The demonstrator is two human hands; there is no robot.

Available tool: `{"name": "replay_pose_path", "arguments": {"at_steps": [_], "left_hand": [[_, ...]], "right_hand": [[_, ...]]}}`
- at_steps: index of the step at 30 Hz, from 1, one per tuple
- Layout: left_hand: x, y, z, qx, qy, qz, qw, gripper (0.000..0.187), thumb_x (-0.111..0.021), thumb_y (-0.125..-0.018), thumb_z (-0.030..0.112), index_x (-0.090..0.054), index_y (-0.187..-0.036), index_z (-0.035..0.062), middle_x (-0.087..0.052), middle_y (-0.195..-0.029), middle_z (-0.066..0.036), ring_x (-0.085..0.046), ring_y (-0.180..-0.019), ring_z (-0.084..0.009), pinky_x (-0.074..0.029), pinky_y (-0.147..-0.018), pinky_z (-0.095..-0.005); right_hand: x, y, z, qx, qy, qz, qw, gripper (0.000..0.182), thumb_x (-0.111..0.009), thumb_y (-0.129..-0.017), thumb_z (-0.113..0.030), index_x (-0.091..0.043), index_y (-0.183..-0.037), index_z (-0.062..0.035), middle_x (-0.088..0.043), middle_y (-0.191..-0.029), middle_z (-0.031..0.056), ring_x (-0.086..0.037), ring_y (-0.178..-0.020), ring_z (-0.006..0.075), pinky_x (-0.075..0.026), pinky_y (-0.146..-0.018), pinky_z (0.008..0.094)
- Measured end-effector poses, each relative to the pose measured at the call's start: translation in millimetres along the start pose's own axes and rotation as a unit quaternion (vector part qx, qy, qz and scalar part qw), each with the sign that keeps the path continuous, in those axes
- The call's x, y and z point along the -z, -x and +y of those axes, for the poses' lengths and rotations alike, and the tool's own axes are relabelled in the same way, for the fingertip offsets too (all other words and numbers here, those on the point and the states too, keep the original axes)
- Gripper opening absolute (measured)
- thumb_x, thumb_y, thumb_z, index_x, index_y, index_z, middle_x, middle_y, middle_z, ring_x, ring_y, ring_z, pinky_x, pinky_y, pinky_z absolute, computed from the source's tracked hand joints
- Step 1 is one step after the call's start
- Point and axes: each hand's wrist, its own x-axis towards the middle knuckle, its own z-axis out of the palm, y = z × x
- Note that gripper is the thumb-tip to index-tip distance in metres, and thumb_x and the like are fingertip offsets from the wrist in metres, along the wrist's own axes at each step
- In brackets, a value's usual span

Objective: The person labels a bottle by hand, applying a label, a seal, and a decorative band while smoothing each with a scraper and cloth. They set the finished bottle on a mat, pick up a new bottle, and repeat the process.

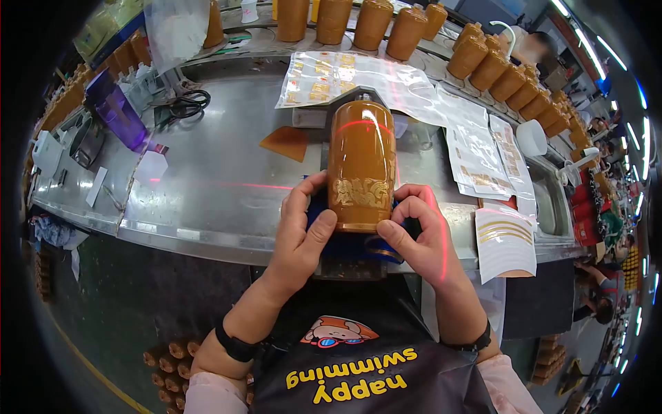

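Note:
A glossy brown bottle with a gold dragon-like pattern near its base lies in front of me, its neck pointing away. My left hand holds the left side of its base, thumb on the near edge. On the right side of the base, my right hand has its thumb at the rim and its fingers curled. Beneath the base is something blue, mostly hidden by the bottle and hands. Red laser lines cross the bottle, the table and my right hand.
Decal sheets lie behind and right of the bottle; a curved-stripe sheet overhangs the front edge. Black scissors, a purple container and an amber scraper-like piece lie left. Brown bottles line the back. A sink is right.

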Motion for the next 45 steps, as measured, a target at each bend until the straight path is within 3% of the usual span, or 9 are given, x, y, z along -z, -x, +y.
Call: {"name": "replay_pose_path", "arguments": {"at_steps": [3, 9, 12, 15, 19, 22, 29, 35, 45], "left_hand": [[-2.3, 2.0, -2.2, -0.013, -0.068, -0.003, 0.998, 0.054, -0.054, -0.099, 0.03, -0.038, -0.14, -0.0006, -0.046, -0.136, -0.017, -0.039, -0.128, -0.0293, -0.026, -0.111, -0.0394], [-1.2, 3.1, -5.3, 0.002, 0.014, 0.004, 1.0, 0.054, -0.054, -0.099, 0.03, -0.038, -0.141, 0.0002, -0.045, -0.136, -0.017, -0.037, -0.13, -0.0292, -0.025, -0.112, -0.0393], [3.1, 2.9, -2.1, -0.008, -0.089, -0.03, 0.996, 0.05, -0.048, -0.102, 0.021, -0.031, -0.143, -0.0023, -0.042, -0.14, -0.013, -0.039, -0.131, -0.0201, -0.028, -0.111, -0.032], [-1.9, 6.7, -3.7, 0.022, 0.14, 0.042, 0.989, 0.039, -0.048, -0.101, 0.016, -0.04, -0.135, -0.0015, -0.049, -0.133, -0.013, -0.044, -0.126, -0.0197, -0.033, -0.107, -0.0318], [5.3, 16.9, 6.8, -0.19, -0.114, 0.092, 0.971, 0.014, -0.061, -0.091, 0.004, -0.06, -0.105, 0.005, -0.061, -0.114, -0.013, -0.056, -0.1, -0.0255, -0.043, -0.09, -0.0353], [0.5, 14.3, 13.6, -0.282, -0.189, 0.05, 0.939, 0.017, -0.066, -0.085, 0.002, -0.064, -0.101, 0.0084, -0.064, -0.105, -0.011, -0.056, -0.098, -0.0266, -0.045, -0.084, -0.0363], [10.3, 25.8, -8.4, -0.282, -0.227, 0.086, 0.928, 0.019, -0.071, -0.081, 0.005, -0.067, -0.097, 0.0121, -0.065, -0.099, -0.01, -0.059, -0.091, -0.0277, -0.046, -0.082, -0.0389], [7.4, 22.8, 6.9, -0.328, -0.25, 0.071, 0.908, 0.027, -0.072, -0.072, 0.002, -0.067, -0.096, 0.0142, -0.061, -0.107, -0.007, -0.054, -0.097, -0.0266, -0.044, -0.084, -0.0407], [7.5, -6.4, 12.1, -0.444, -0.341, -0.07, 0.826, 0.027, -0.071, -0.07, 0.015, -0.064, -0.095, 0.0203, -0.06, -0.11, -0.001, -0.048, -0.1, -0.0217, -0.041, -0.084, -0.0369]], "right_hand": [[-0.3, 1.6, 3.0, 0.004, -0.008, 0.0, 1.0, 0.028, -0.076, -0.083, -0.019, -0.054, -0.081, -0.0024, -0.046, -0.109, 0.0128, -0.049, -0.1, 0.0212, -0.044, -0.084, 0.0308], [-3.0, 0.7, -0.3, -0.003, -0.005, 0.0, 1.0, 0.027, -0.075, -0.082, -0.017, -0.053, -0.08, -0.0027, -0.046, -0.111, 0.0136, -0.047, -0.107, 0.0233, -0.043, -0.089, 0.0324], [-3.1, 1.1, -6.8, -0.036, -0.037, 0.001, 0.999, 0.027, -0.075, -0.082, -0.016, -0.052, -0.08, -0.0028, -0.046, -0.111, 0.0138, -0.047, -0.109, 0.0244, -0.042, -0.091, 0.0333], [-3.2, 0.4, -2.7, -0.012, -0.01, -0.001, 1.0, 0.027, -0.075, -0.082, -0.016, -0.052, -0.079, -0.0029, -0.046, -0.112, 0.0139, -0.048, -0.109, 0.0239, -0.043, -0.089, 0.0326], [-3.4, 1.0, 1.3, -0.001, 0.006, -0.008, 1.0, 0.027, -0.074, -0.083, -0.017, -0.052, -0.08, -0.0029, -0.046, -0.114, 0.0144, -0.048, -0.108, 0.0233, -0.046, -0.087, 0.032], [-1.8, 0.8, -4.9, -0.024, -0.01, -0.014, 1.0, 0.028, -0.074, -0.084, -0.019, -0.052, -0.08, -0.0028, -0.045, -0.115, 0.0152, -0.048, -0.108, 0.0239, -0.046, -0.086, 0.0328], [-1.9, 0.6, 0.3, -0.013, 0.002, -0.019, 1.0, 0.029, -0.075, -0.084, -0.02, -0.051, -0.08, -0.0031, -0.045, -0.114, 0.0154, -0.048, -0.109, 0.0254, -0.046, -0.088, 0.0339], [-1.5, 0.5, 1.7, -0.004, 0.005, -0.022, 1.0, 0.028, -0.074, -0.085, -0.021, -0.053, -0.082, -0.0033, -0.045, -0.115, 0.0151, -0.047, -0.11, 0.0261, -0.043, -0.092, 0.0334], [34.7, -0.2, 10.0, 0.006, -0.056, -0.154, 0.987, 0.02, -0.072, -0.087, -0.02, -0.059, -0.085, -0.006, -0.046, -0.119, 0.0136, -0.046, -0.113, 0.0263, -0.039, -0.097, 0.0354]]}}
